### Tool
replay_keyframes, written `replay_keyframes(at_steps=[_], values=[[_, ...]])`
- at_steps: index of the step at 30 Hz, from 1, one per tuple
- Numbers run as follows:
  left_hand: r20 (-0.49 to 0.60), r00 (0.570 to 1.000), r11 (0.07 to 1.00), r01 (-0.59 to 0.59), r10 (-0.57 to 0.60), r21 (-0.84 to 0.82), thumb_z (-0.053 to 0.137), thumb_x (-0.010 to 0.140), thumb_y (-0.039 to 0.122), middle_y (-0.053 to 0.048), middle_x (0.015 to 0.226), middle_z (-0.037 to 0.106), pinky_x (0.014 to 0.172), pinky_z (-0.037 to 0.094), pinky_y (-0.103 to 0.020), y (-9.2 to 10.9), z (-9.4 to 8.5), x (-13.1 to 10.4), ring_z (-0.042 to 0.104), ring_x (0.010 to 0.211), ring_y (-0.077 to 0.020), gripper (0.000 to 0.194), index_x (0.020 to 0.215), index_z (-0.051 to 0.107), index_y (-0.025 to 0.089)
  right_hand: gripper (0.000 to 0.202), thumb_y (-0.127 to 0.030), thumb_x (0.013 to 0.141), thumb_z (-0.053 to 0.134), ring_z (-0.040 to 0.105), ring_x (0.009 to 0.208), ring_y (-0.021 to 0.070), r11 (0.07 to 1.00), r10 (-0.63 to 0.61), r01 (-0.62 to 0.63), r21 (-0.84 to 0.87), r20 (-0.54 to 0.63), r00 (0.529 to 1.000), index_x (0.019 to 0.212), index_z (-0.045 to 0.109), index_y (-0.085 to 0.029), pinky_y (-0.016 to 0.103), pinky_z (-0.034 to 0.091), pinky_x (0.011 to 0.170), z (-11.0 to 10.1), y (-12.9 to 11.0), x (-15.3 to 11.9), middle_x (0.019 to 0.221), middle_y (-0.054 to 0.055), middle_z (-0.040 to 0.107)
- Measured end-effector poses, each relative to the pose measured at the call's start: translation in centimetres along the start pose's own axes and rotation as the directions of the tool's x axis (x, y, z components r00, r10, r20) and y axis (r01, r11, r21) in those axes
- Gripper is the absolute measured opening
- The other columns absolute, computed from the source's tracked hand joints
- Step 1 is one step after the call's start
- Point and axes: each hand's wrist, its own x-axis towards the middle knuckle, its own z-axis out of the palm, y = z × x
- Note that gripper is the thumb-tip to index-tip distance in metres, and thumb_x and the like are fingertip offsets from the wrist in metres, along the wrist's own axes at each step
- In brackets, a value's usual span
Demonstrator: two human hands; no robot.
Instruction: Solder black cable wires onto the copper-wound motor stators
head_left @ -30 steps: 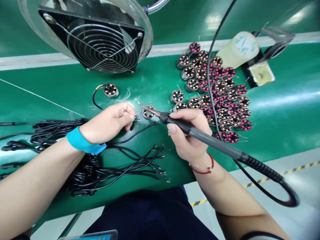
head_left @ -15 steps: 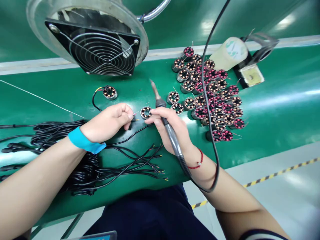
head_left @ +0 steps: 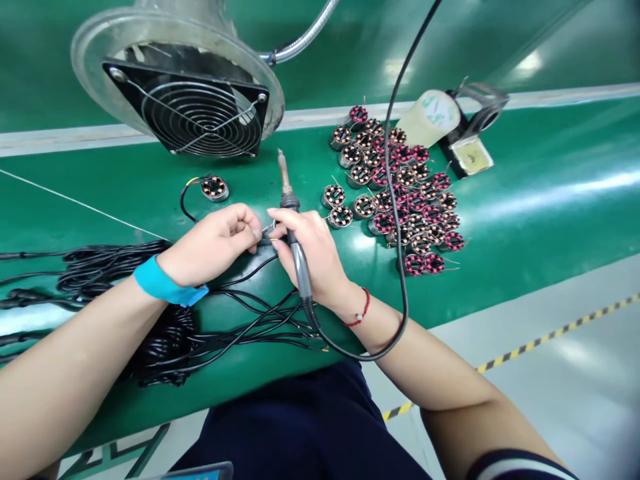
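Note:
My left hand (head_left: pixel 227 237) is closed in a pinch on a thin wire (head_left: pixel 267 229), whose end sticks out past the fingertips. My right hand (head_left: pixel 310 250) grips a soldering iron (head_left: pixel 299 263) like a pen, its tip pointing up and away from me. The thumb and forefinger of that hand reach close to my left fingertips, around a small motor stator that they mostly hide. Just below the pinch lies a black cable end (head_left: pixel 270 241) with a yellow tip. Behind my left hand stands a stator (head_left: pixel 215 188) with a black lead attached.
Several wound stators (head_left: pixel 415 200) crowd the right of the green bench. Coiled black cables (head_left: pixel 170 340) lie at the left front. A fan (head_left: pixel 200 120) hangs at the back left. A tape roll (head_left: pixel 430 119) and an iron stand (head_left: pixel 470 157) are at the back right.
My right hand has moved left with the soldering iron, up to my left fingertips, and now covers most of the stator there. My left hand keeps its pinch. The view has shifted slightly.

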Motion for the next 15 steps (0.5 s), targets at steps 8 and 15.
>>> replay_keyframes(at_steps=[8,15], values=[[-0.086,0.99,0.986,-0.099,0.112,0.134,0.057,0.082,0.035,0.0,0.072,0.057,0.061,0.041,-0.026,0.35,0.04,-0.65,0.051,0.064,-0.0131,0.018,0.082,0.057,0.017,0.041,-0.018,0.089,0.054,0.06,0.09,0.0177,0.986,0.066,-0.056,0.159,-0.06,0.996,0.128,0.046,-0.024,0.036,0.047,0.091,0.19,0.34,0.03,0.09,-0.002,0.069],[-0.01,0.962,0.899,-0.251,0.273,0.358,0.052,0.085,0.03,-0.004,0.084,0.062,0.07,0.042,-0.028,0.45,0.14,-0.76,0.055,0.077,-0.0161,0.017,0.081,0.062,0.017,0.043,-0.02,0.089,0.055,0.062,0.089,0.0158,0.963,0.094,-0.079,0.257,-0.046,0.995,0.13,0.042,-0.026,0.037,0.048,0.096,0.21,0.49,-0.09,0.089,-0.003,0.066]])
